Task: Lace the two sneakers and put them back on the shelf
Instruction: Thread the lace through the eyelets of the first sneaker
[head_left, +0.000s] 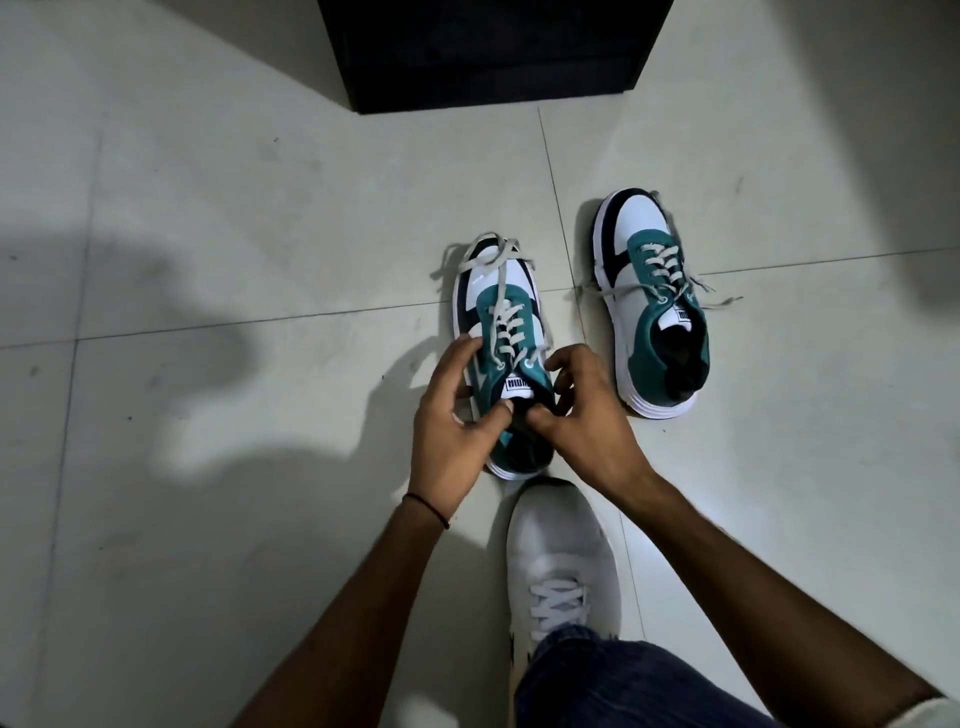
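Note:
Two teal, white and navy sneakers stand on the tiled floor, toes pointing away from me. The left sneaker (496, 306) is between my hands, its grey lace ends thrown loose over the toe. My left hand (451, 415) grips its left collar, thumb at the tongue. My right hand (584, 410) pinches the right collar and tongue edge. The right sneaker (649, 301) stands apart to the right, laced, with untied ends trailing on the floor to either side.
A black shelf unit (493, 52) stands on the floor straight ahead at the top of the view. My own foot in a white shoe (561, 551) and a jeans leg sit just behind the held sneaker. Pale floor tiles (208, 260) stretch all around.

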